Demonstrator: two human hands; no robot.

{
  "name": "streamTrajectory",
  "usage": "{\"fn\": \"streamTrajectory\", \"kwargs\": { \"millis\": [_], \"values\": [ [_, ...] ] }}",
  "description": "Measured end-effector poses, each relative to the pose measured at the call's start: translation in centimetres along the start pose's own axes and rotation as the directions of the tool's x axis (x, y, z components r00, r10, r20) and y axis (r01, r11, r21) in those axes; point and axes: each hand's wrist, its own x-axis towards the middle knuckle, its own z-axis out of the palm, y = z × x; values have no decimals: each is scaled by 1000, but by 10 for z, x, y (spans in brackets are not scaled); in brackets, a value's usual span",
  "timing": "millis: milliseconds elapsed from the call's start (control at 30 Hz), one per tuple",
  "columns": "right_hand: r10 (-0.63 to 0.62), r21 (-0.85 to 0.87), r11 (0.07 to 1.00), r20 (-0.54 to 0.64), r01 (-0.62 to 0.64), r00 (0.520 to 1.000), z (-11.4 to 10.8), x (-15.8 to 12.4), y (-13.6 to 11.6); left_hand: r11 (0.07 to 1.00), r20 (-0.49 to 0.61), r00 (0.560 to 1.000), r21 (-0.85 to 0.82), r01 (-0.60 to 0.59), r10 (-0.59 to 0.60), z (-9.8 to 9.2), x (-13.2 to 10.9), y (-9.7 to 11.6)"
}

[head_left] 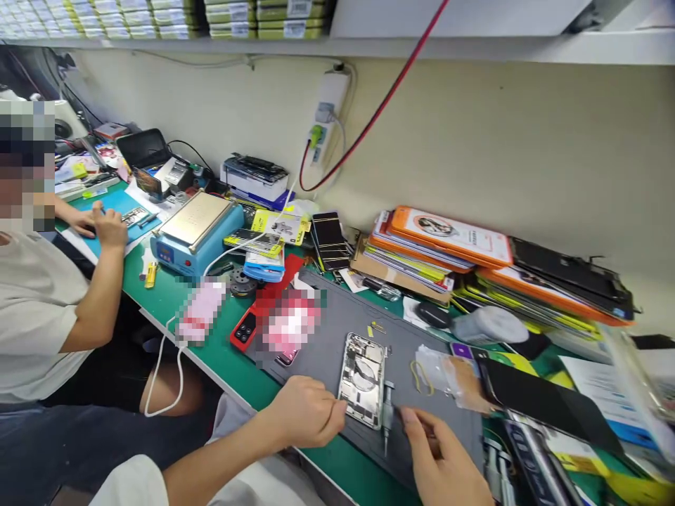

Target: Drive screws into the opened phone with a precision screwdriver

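Note:
An opened phone [362, 379] lies on the grey work mat [422, 330], its inner metal parts and round coil showing. My left hand [311, 414] is closed with its fingertips at the phone's lower left edge; whether they touch it or pinch something small, I cannot make out. A grey screwdriver [387, 411] rests along the phone's right side, its thin tip toward me. To the right of it is my right hand [446, 453], thumb and forefinger drawn together and the other fingers curled; anything between them is hidden.
At the left, another person [100, 302] works over a blue mat. A blue heating plate [197, 235] and red phone case [245, 330] stand between us. Stacked orange packages [451, 235] line the wall. A black phone screen [548, 400] and more screwdrivers [498, 467] lie right. A red cable [369, 130] hangs overhead.

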Motion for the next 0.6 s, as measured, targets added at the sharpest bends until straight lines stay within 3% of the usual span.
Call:
{"fn": "streamTrajectory", "kwargs": {
  "millis": [100,200,433,600],
  "values": [
    [1,14,1000,109,-2,994,0,10,-7,1000,7,1000,30,-2,2,5,-1,-2],
    [-44,60,998,121,36,992,3,15,-8,998,-18,1000,56,-4,5,5,-1,-2],
    [-90,290,954,38,75,995,10,17,7,997,-111,993,67,-35,43,-6,3,0],
    [-49,532,844,-45,65,998,10,15,26,999,-110,993,35,-38,42,-12,4,0]
  ]
}}
